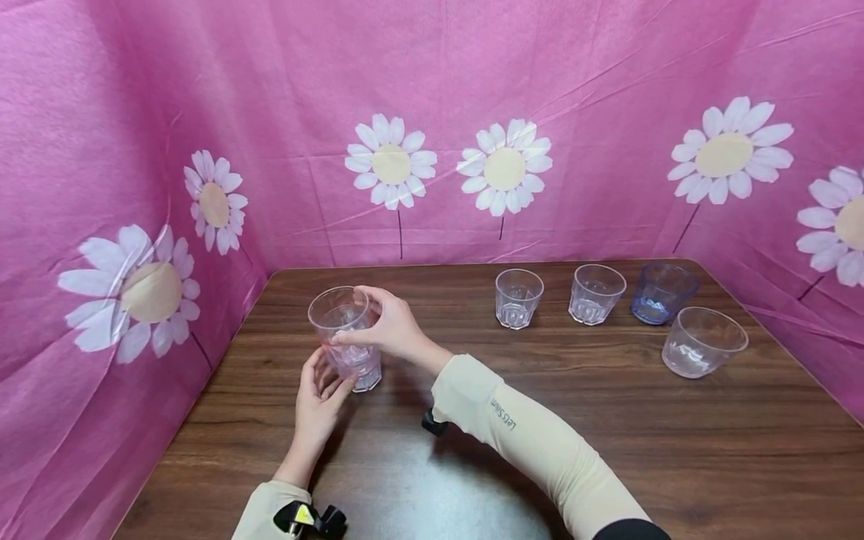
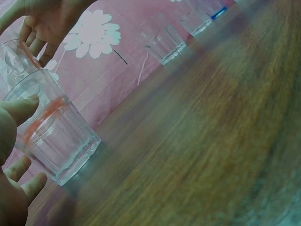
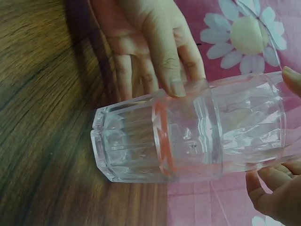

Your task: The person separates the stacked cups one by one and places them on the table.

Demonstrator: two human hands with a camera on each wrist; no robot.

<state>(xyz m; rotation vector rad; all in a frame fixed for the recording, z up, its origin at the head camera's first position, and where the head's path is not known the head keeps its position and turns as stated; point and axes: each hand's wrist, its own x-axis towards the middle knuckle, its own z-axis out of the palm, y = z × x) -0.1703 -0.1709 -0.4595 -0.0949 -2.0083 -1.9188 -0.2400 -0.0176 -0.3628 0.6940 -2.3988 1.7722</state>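
Observation:
At the left of the table, my right hand (image 1: 398, 328) grips a clear cup (image 3: 254, 125) between thumb and fingers. This cup stands above a second clear, faceted cup (image 3: 131, 141) on the tabletop, its lower end at that cup's rim. How deep it sits inside is hard to tell through the clear walls. An orange-red band (image 3: 163, 136) runs around the lower cup's middle. My left hand (image 1: 317, 409) holds the lower cup from the near left, thumb on its upper wall (image 2: 70, 136) and fingers around the far side, partly hidden in the head view.
Two clear cups (image 1: 519, 300) (image 1: 597, 295) and a blue-tinted cup (image 1: 661, 296) stand along the back right of the wooden table (image 1: 540, 405). A wider clear cup (image 1: 702, 345) is nearer at the right. Pink cloth (image 1: 445, 90) with daisies hangs behind and at both sides.

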